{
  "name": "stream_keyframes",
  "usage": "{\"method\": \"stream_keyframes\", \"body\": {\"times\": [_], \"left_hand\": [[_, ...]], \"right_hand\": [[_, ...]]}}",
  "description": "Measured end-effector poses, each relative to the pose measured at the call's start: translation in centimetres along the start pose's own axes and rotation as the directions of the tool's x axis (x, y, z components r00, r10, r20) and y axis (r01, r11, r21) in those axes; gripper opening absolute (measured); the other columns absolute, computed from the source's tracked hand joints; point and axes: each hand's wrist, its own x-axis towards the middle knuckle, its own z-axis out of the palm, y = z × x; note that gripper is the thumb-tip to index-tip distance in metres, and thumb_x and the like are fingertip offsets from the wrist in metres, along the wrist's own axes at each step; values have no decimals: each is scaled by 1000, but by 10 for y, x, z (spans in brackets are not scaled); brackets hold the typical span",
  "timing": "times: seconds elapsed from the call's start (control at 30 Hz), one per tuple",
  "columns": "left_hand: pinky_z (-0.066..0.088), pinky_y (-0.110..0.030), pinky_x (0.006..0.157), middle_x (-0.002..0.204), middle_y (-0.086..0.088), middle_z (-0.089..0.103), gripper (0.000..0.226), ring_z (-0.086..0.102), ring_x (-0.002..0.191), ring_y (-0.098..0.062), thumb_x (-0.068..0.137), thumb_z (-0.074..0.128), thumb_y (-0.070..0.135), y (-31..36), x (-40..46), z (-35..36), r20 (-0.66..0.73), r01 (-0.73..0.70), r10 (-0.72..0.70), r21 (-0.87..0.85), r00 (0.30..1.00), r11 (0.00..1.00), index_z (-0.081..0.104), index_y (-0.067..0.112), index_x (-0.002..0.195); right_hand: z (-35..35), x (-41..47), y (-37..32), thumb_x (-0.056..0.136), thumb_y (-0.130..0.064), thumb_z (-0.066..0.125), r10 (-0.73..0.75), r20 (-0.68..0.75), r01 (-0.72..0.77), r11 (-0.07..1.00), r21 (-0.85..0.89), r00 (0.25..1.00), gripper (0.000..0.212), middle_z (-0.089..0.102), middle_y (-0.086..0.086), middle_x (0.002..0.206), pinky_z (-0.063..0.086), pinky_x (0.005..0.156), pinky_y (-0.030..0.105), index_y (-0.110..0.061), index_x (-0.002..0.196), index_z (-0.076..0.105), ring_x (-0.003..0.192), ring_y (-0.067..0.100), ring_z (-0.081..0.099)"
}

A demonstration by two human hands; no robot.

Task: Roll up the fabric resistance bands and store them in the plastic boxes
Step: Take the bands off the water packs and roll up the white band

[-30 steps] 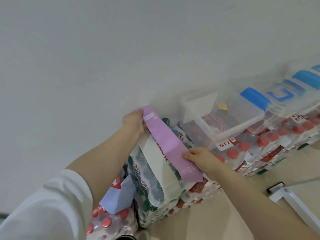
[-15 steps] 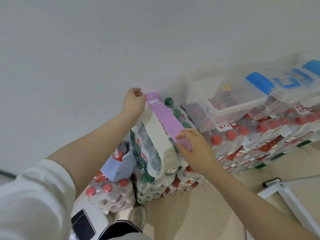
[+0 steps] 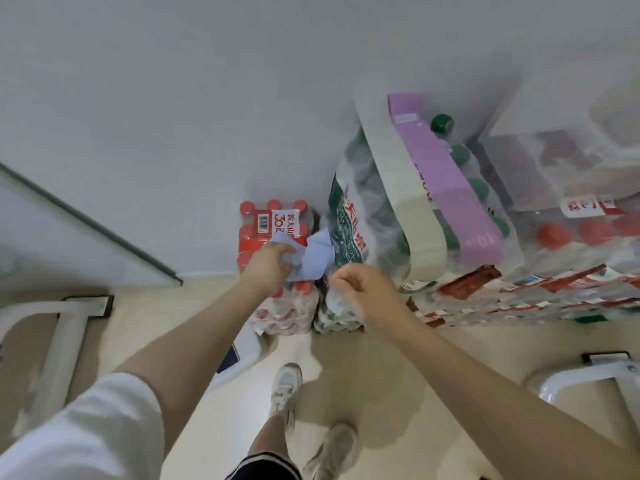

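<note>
A light blue fabric band [image 3: 313, 256] lies crumpled on the packs of red-capped bottles, and my left hand [image 3: 268, 265] is closed on its left end. My right hand [image 3: 353, 284] hovers just right of it with fingers loosely curled and nothing in it. A purple band [image 3: 446, 187] lies flat and stretched out over the tall pack of green-capped bottles, beside the pack's pale carry strap [image 3: 407, 188]. A clear plastic box [image 3: 568, 161] sits on the bottle packs at the right, partly cut off by the frame.
Shrink-wrapped packs of red-capped bottles [image 3: 554, 265] line the white wall. White metal frame legs [image 3: 65, 327] stand on the beige floor at left, and another frame leg [image 3: 588, 379] at right. My feet in pale sneakers [image 3: 285, 389] are below, and a white scale-like device [image 3: 239, 355] lies by the packs.
Both hands let go of the purple band, which now lies flat on the green-capped pack. They moved down and left; my left hand took hold of the blue band. The view tilted downward.
</note>
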Motion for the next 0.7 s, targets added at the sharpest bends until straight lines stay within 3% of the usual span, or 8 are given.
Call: {"method": "stream_keyframes", "body": {"times": [0.1, 0.23, 0.33, 0.43, 0.5, 0.57, 0.63, 0.7], "left_hand": [[38, -33, 95, 129, -18, 52, 44, 48, 117, -33, 90, 53, 25, -2, 24, 17, 63, -61, 57, 63, 996, 996, 47, 6, 130], [47, -43, 82, 106, -19, 62, 57, 58, 100, -36, 90, 53, 36, 7, 49, 41, 116, 9, -16, 60, 993, 998, 33, 3, 131], [47, -42, 82, 119, -18, 53, 60, 56, 104, -34, 90, 54, 28, 12, 58, 52, 34, 68, -74, 162, 997, 984, 24, 4, 136], [48, -37, 79, 113, -16, 58, 43, 59, 100, -30, 88, 47, 9, 14, 59, 52, 2, 86, -90, 277, 996, 957, 34, -1, 128], [46, -35, 77, 103, -16, 63, 35, 59, 93, -30, 90, 48, 11, 11, 57, 51, 17, 73, -76, 136, 997, 988, 42, -2, 122], [44, -33, 74, 96, -12, 61, 33, 54, 85, -27, 89, 55, 17, 10, 47, 38, 53, 112, -104, -185, 993, 976, 49, 1, 117], [48, -38, 67, 91, -6, 59, 27, 55, 80, -25, 87, 60, 16, 13, 26, 12, 99, 96, -55, -479, 994, 873, 53, 9, 112], [53, -40, 67, 89, 0, 61, 19, 61, 78, -20, 85, 64, 13, 20, 0, -19, 106, 0, 81, -604, 991, 797, 56, 18, 101]], "right_hand": [[12, 15, 13, 91, -13, 53, 133, 7, -133, 991, -12, 991, 14, 57, -7, 69, 41, 63, 21, -10, 80, 61, 65, 8, 51], [28, 28, 17, 92, -16, 52, 191, 8, -190, 978, -86, 982, 12, 63, 1, 85, 47, 76, 31, -11, 91, 63, 79, 17, 58], [33, 31, 16, 92, -16, 51, 231, -8, -231, 971, -60, 973, 13, 66, 3, 94, 48, 78, 31, -13, 95, 64, 81, 16, 59], [33, 28, 13, 92, -14, 50, 250, -15, -251, 967, -51, 968, 16, 66, 2, 97, 47, 79, 29, -12, 98, 64, 83, 13, 58], [31, 24, 11, 92, -13, 50, 247, -21, -248, 968, -43, 969, 16, 67, 3, 97, 47, 79, 28, -10, 99, 65, 82, 13, 58], [26, 18, 8, 91, -11, 51, 227, -46, -228, 974, -5, 973, 16, 66, 1, 91, 47, 76, 26, -9, 98, 65, 77, 10, 56], [17, 10, 3, 91, -10, 51, 192, -99, -188, 981, 52, 976, 14, 62, -7, 83, 48, 74, 23, -9, 96, 65, 73, 2, 55], [6, 0, -4, 91, -9, 51, 125, -179, -116, 991, 64, 976, 15, 59, -12, 85, 46, 73, 14, -12, 99, 63, 76, -6, 54]]}}
